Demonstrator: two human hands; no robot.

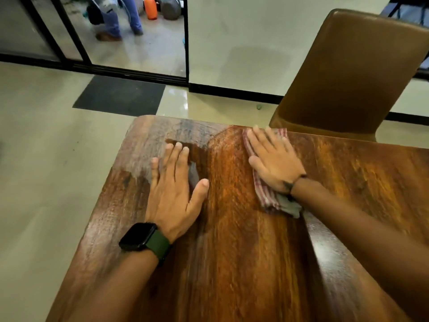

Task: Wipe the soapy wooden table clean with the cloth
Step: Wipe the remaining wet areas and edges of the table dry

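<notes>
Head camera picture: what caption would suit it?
Right hand presses a striped cloth on the wooden table; left hand rests flat.

The left hand (pixel 173 194) is lying flat, palm down, on the wooden counter (pixel 232 252), with its fingers straight and close together, the thumb spread out to the side, and a black smartwatch on a dark green strap (pixel 144 240) sitting on the wrist. The right hand (pixel 274 161) is reaching further forward with its bare forearm stretching in from the lower right, and it is pressing down flat, fingers extended and slightly spread, on the red-and-white checked cloth (pixel 267 196); a thin dark band is circling its wrist.
</notes>
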